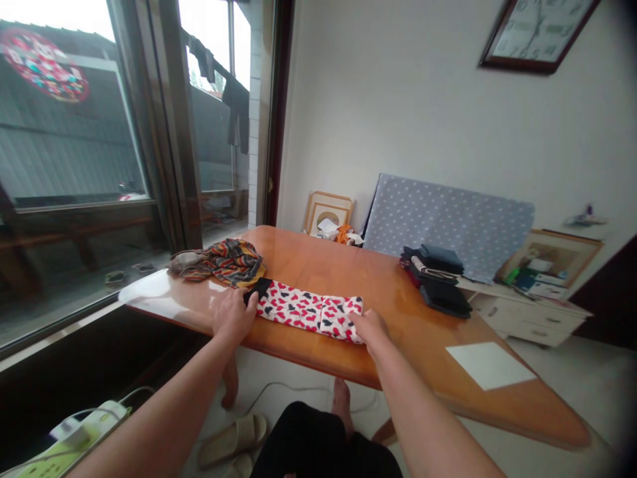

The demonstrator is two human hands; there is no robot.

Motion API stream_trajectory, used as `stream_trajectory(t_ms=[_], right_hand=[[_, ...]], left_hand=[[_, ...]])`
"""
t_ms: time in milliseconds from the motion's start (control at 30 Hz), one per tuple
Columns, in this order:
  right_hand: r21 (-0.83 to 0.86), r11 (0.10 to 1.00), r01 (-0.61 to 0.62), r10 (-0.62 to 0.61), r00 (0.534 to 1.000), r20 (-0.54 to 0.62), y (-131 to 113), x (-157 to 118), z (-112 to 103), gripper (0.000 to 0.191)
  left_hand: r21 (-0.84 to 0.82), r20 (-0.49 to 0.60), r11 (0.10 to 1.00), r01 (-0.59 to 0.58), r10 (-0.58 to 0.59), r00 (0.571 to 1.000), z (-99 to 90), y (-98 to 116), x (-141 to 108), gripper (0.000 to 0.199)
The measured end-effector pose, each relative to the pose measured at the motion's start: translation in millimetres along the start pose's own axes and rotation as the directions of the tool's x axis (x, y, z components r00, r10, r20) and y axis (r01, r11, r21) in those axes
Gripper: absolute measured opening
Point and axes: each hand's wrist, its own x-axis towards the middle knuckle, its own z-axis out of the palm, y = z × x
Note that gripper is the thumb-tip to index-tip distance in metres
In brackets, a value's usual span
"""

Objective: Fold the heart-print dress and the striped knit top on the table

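Note:
A white garment with red and black hearts (308,312) lies on the wooden table, folded into a long flat strip. Its left end has a black band (261,288). My left hand (235,315) is closed on that black end, thumb on top. At the opposite end, my right hand (369,326) pinches the heart-print cloth, with the fingers partly hidden. Just beyond my left hand sits a crumpled striped cloth (233,260) in orange, grey and black.
A stack of folded dark clothes (438,279) stands on the right of the table (308,255). Nearer the right corner lies a white sheet (490,365). Glass doors (164,133) line the left side. Below are slippers (233,441) and a power strip (84,431).

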Motion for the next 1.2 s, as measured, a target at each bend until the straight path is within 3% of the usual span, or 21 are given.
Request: stream_trajectory(t_ms=[200,400,533,667,867,1033,1200], right_hand=[[0.121,0.991,-0.054,0.063,0.996,-0.066,8.6,-4.3,-11.1,0.027],[0.117,0.988,-0.102,0.115,0.986,-0.119,46.9,-6.9,-57.2,0.027],[0.044,0.990,-0.133,0.138,0.982,-0.130,51.0,1.4,-86.2,0.020],[-0.030,0.990,-0.141,0.136,0.981,-0.137,28.5,12.4,-101.2,0.027],[-0.257,0.960,-0.109,0.086,0.991,-0.098,-34.2,10.3,-101.2,0.050],[-0.383,0.923,-0.041,0.018,0.998,-0.063,-81.9,1.2,-81.4,0.053],[-0.407,0.913,0.027,-0.034,0.999,-0.009,-111.2,-4.2,-48.9,0.053]], left_hand=[[-0.055,-0.023,0.998,-0.006,0.004,1.000,-1.6,-3.0,0.1,0.051],[-0.074,0.017,0.997,0.006,-0.005,1.000,2.1,-4.6,1.5,0.054],[-0.052,0.036,0.998,0.028,-0.026,0.999,3.2,-2.8,1.1,0.056],[-0.042,0.030,0.999,0.023,-0.022,0.999,0.7,0.0,-0.2,0.055],[-0.059,0.022,0.998,0.011,-0.010,1.000,-2.9,4.3,-5.4,0.050],[-0.070,-0.014,0.998,-0.008,0.007,1.000,-5.0,6.1,-10.8,0.047],[-0.078,0.001,0.997,-0.006,0.006,1.000,-5.3,5.8,-13.2,0.046]])
